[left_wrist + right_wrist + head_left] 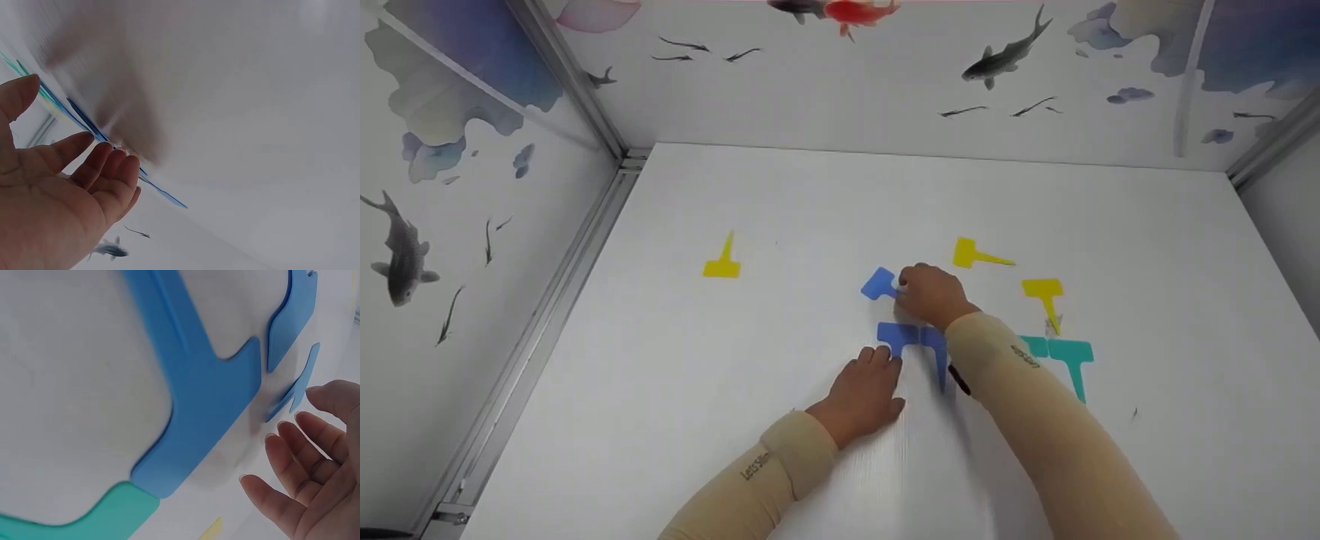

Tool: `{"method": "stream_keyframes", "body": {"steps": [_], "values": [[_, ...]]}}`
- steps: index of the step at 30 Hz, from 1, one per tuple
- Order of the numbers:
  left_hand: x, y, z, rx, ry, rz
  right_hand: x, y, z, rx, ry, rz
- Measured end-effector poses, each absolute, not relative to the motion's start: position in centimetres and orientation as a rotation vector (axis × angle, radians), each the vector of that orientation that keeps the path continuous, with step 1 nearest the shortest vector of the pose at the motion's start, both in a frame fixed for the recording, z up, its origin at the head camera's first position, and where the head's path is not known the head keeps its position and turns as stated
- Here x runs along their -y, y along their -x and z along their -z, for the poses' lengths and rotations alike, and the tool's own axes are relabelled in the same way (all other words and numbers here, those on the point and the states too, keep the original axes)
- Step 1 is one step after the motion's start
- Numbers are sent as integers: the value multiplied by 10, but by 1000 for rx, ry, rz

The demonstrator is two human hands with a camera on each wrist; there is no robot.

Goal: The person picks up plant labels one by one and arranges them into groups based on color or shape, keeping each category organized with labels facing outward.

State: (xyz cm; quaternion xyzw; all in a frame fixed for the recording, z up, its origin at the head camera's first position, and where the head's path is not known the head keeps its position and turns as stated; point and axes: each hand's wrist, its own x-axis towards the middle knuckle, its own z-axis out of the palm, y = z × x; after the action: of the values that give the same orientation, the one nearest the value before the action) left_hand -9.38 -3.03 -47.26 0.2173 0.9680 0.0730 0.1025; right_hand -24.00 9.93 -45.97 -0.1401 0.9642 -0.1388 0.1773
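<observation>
My right hand (pixel 934 294) pinches the stem of a blue T-shaped plant label (pixel 877 283), whose head points to the left. In the right wrist view this label (pixel 305 374) appears tilted between thumb and fingers. Below it, two more blue labels, the left one (pixel 894 334) and the right one (pixel 937 352), lie side by side with stems toward me. My left hand (pixel 864 394) has its fingertips at the lower edge of the left blue label, thumb held apart. The right forearm partly hides the right blue label and a teal label (pixel 1035 346).
Another teal label (pixel 1071 351) lies to the right, beside the partly hidden one. Yellow labels are spread on the white table (pixel 660 360): one at the left (pixel 723 264), one behind my right hand (pixel 966 253), one further right (pixel 1042 288). Printed panels wall the back and left.
</observation>
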Motion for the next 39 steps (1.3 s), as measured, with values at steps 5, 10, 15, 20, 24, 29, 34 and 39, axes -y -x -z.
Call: {"method": "stream_keyframes", "body": {"steps": [5, 10, 15, 20, 24, 29, 34, 39], "values": [[33, 94, 471, -2832, -605, -329, -102, 231, 455, -2758, 463, 393], [41, 94, 468, -2850, -589, -381, -104, 219, 449, -2779, 488, 384], [48, 98, 466, -2904, -546, -401, -108, 208, 448, -2787, 519, 346], [52, 103, 465, -2939, -534, -427, -113, 197, 449, -2807, 536, 321], [56, 107, 466, -2944, -505, -494, -116, 186, 450, -2828, 514, 327], [61, 112, 466, -2928, -418, -605, -118, 172, 451, -2843, 518, 314], [64, 116, 466, -2921, -363, -649, -121, 157, 454, -2827, 539, 307], [69, 122, 465, -2893, -277, -694, -125, 142, 455, -2836, 654, 256]]}}
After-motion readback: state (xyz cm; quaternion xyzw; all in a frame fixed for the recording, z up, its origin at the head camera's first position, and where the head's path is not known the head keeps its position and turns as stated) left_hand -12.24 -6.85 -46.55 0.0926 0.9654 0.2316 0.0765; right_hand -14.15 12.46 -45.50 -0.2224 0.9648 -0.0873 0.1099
